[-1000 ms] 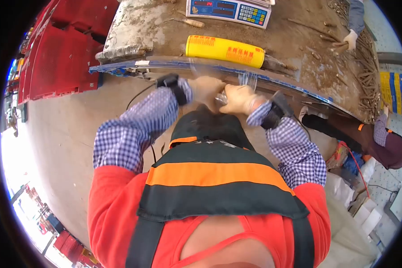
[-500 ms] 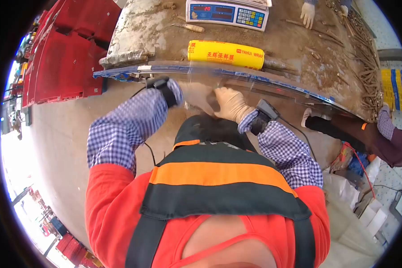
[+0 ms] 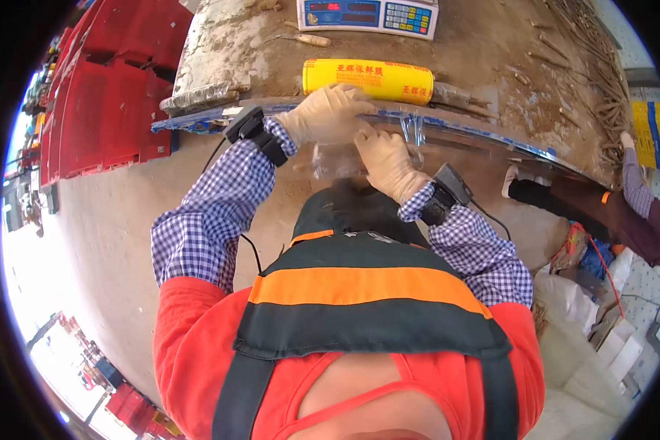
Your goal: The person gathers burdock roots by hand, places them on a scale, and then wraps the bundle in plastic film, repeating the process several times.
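One broad, dirty table (image 3: 477,59) fills the top of my view. Red crates (image 3: 99,110) stand to its left, their contents hidden from me; brown sticks (image 3: 610,110) heap at its right. A scale (image 3: 367,29) sits beyond the yellow roll (image 3: 389,82). My left hand (image 3: 328,114), partly open, overlaps the roll's near edge; my right hand (image 3: 390,164) curls near blurred clear plastic (image 3: 328,160), grips unclear.
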`<action>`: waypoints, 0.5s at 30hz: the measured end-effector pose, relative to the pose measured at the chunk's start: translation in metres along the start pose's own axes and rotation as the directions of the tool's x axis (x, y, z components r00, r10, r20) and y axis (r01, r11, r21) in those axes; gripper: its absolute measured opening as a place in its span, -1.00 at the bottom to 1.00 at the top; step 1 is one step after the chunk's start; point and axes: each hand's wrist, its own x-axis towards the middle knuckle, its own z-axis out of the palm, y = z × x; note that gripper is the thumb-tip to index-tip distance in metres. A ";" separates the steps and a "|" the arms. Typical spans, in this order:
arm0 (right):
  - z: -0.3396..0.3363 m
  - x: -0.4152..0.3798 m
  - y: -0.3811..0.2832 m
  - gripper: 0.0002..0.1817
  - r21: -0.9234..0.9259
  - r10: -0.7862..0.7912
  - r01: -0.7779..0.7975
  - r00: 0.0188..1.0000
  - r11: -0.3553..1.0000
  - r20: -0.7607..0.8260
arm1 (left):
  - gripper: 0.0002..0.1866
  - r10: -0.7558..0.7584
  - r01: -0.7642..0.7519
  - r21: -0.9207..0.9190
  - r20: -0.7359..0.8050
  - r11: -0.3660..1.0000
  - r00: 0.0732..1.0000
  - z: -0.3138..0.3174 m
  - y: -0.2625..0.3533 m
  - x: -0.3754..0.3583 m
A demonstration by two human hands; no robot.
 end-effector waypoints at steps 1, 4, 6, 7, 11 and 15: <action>0.011 0.002 0.003 -0.47 0.056 -0.037 0.046 0.987 0.997 -0.154 | -0.55 0.231 -0.216 0.299 -0.015 0.929 0.973 0.010 -0.006 0.002; 0.018 0.041 0.016 -0.62 0.296 -0.040 -0.039 0.966 0.954 0.255 | -0.59 0.233 -0.232 0.383 0.044 0.894 0.972 0.060 -0.024 0.016; 0.033 0.035 0.033 -0.57 0.653 -0.208 -0.356 0.753 0.668 0.624 | -0.61 0.184 -0.215 0.331 0.120 0.919 0.975 0.054 -0.021 0.019; 0.062 0.024 0.035 -0.51 0.697 -0.406 -0.612 0.567 0.375 0.717 | -0.61 0.145 -0.203 0.314 0.199 0.927 0.969 0.045 -0.014 0.016; 0.094 -0.072 0.034 -0.42 0.497 -0.234 -0.095 0.795 0.862 0.559 | -0.59 0.168 -0.193 0.283 0.109 0.939 0.980 0.069 -0.032 0.012; 0.027 -0.085 0.090 -0.46 0.384 -0.107 -0.107 0.862 0.917 0.496 | -0.26 -0.039 0.011 0.138 0.200 0.990 0.979 0.004 0.066 0.033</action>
